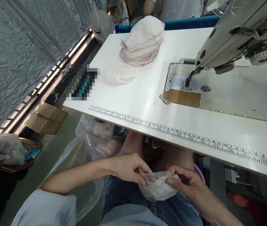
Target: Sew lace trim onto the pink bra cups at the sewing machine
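Above my lap, both hands pinch a small white sheer lace fabric piece (159, 188) along its upper edge. My left hand (133, 169) grips its left side between thumb and fingers, and my right hand (185, 180) grips the right side. A dark thread or seam line shows along the edge between them. On the table lies a stacked pile of similar white lace pieces (145, 40) with reddish thread ends. A single flat lace piece (119, 74) lies in front of that pile.
A sewing machine (237, 37) stands at the right of the white table (135, 97), whose front edge carries a printed ruler (171, 131). Plastic bags with pale fabric (107, 147) hang below at left. A cardboard box (46, 117) sits on the floor. Another person (180, 9) is behind the table.
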{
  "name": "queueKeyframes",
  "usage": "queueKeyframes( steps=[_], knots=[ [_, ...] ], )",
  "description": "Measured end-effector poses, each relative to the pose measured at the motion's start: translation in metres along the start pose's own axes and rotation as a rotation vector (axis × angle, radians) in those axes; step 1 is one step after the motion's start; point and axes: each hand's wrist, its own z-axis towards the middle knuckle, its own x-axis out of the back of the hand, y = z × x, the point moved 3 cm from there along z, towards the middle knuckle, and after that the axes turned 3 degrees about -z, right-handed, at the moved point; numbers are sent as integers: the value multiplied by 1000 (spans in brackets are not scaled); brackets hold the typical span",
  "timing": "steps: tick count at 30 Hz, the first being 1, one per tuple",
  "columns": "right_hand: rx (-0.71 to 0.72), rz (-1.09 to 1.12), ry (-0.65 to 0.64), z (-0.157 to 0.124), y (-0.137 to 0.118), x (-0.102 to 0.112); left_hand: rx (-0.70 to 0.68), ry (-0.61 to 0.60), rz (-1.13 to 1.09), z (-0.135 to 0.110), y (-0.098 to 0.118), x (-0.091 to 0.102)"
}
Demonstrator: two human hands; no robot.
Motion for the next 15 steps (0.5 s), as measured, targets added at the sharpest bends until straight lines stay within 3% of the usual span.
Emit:
queueKeyframes(
  steps=[5, 11, 15],
  knots=[
    [44, -127, -73, 0, 0, -1, -55, 38, 2, -1, 6, -2],
    [132, -321, -46, -1, -8, -4, -136, 265, 143, 3, 12, -9],
    [142, -321, -71, -2, -11, -5, -93, 241, 70, 6, 8, -10]
  ],
)
